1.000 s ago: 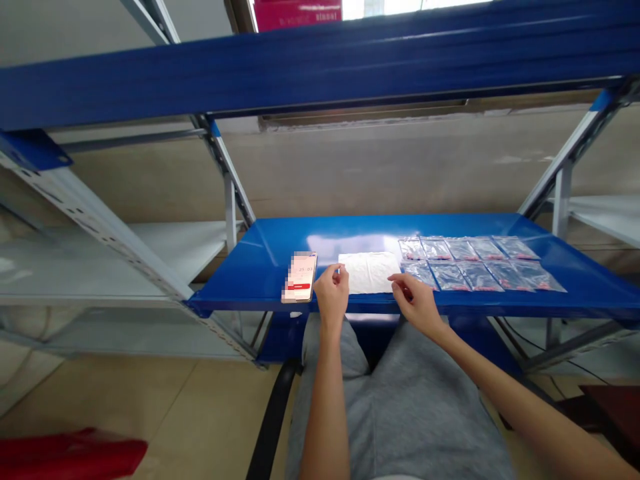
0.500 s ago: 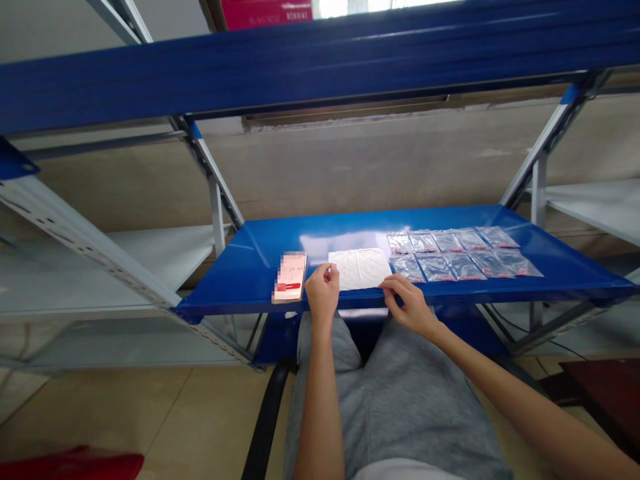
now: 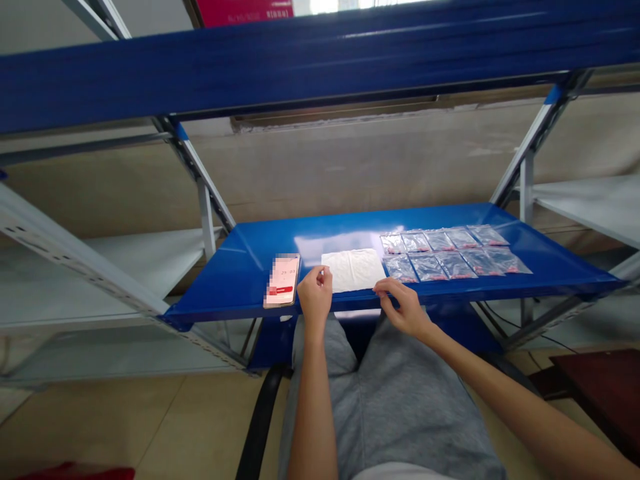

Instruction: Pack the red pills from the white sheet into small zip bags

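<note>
A white cloth [image 3: 351,269] lies nearly flat on the blue shelf, close to its front edge, with faint fold lines down its middle. My left hand [image 3: 315,293] is closed at the cloth's left edge, thumb and forefinger pinched together; it covers the cloth's near left part. At the near right corner, my right hand [image 3: 400,303] pinches the cloth between thumb and fingertips, the palm hanging over the shelf edge.
Two rows of clear zip bags [image 3: 429,267] with small red pieces lie right of the cloth. A phone [image 3: 283,280] showing a timer rests to the left. A blue beam [image 3: 320,60] crosses above the blue shelf [image 3: 225,283], between slanted metal posts.
The view has shifted slightly, moving the scene a little to the left. Both hands keep their places at the cloth, which looks unchanged.
</note>
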`<state>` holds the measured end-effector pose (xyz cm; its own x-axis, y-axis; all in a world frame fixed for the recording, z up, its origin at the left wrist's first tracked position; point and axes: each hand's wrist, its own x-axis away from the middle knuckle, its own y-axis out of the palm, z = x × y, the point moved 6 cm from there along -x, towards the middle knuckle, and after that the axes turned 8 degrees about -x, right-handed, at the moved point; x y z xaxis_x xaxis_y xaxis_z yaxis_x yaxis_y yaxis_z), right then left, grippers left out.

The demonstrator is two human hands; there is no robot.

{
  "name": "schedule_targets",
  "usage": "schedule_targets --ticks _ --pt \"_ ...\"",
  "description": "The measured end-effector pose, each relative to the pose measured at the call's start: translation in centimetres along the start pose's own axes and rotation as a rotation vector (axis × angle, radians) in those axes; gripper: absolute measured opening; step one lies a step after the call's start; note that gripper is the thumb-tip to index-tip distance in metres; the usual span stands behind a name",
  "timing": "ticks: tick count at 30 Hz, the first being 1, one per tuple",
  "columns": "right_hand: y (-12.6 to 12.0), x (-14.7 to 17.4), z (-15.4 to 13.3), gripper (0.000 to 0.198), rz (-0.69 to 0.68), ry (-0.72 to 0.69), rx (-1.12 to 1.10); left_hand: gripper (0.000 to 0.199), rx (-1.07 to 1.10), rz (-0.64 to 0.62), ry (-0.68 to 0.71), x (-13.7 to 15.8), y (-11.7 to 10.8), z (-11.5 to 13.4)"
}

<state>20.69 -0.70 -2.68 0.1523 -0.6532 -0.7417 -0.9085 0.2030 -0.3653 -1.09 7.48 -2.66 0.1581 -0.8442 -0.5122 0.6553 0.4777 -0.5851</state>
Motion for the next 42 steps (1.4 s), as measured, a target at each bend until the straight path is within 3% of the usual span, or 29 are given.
schedule_targets --ticks 14,21,34,42 --pt "0.5 0.3 -0.2 0.023 -0.015 -0.017 0.016 0.025 -0.016 -0.011 -0.032 0.1 -0.2 0.2" --pt "0.7 0.2 -0.4 0.028 -0.031 -0.045 0.021 0.023 -0.054 -0.008 0.102 -0.3 -1.0 1.6" --pt "1.8 0.7 -1.7 0.033 -0.154 -0.19 0.238 0.027 -0.293 -0.174 0.059 -0.3 -1.4 2.3" --pt "2.0 1.0 -1.6 0.033 -0.177 -0.234 0.284 0.033 -0.374 -0.272 0.088 0.1 -2.2 4.2"
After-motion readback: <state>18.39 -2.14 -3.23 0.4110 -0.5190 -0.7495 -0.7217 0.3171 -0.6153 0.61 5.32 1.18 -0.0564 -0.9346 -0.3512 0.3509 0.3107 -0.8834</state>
